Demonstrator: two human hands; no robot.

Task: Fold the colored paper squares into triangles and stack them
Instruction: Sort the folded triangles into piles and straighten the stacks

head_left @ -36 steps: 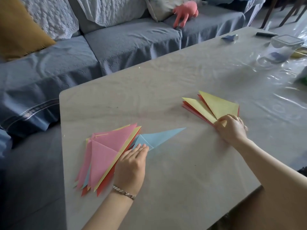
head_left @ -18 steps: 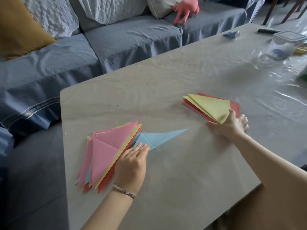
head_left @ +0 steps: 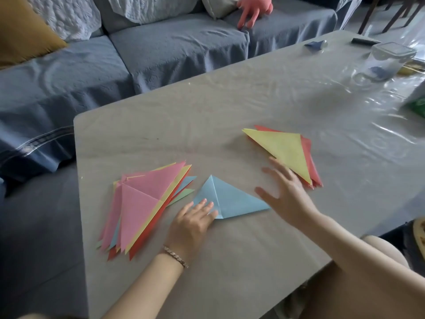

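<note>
You have open worktop (head_left: 207, 125) behind the pink-topped stack (head_left: 142, 203) and the yellow-topped stack (head_left: 285, 148), and along the near edge. Between the stacks the blue triangle (head_left: 234, 201) lies flat. A clear lidded container (head_left: 388, 61) stands far right.

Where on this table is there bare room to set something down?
Bare table runs from the sofa-side edge to the pink-topped pile and yellow-topped stack, and along the near edge below the blue triangle. Crowded: the band between those piles, and the corner around the clear container.
</note>
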